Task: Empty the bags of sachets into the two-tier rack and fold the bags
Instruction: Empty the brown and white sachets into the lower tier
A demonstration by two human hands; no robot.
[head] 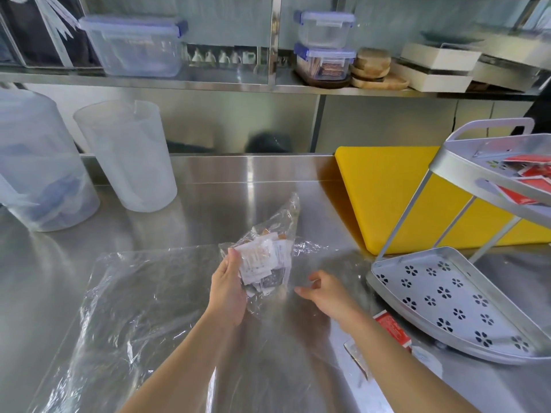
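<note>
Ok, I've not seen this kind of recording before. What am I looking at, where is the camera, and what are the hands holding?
There is no machine here: a person works with bare hands, and the single picture comes from a camera worn on their head, looking down at a steel counter. The left hand holds a clear bag with white sachets inside. The right hand is open beside it, resting on or just above a flat plastic sheet; which, I cannot tell. To the right stands the two-tier rack: red sachets lie in its top tier, and the bottom tier is bare. A yellow board lies behind the rack, and two cloudy tubs stand at the left.
</note>
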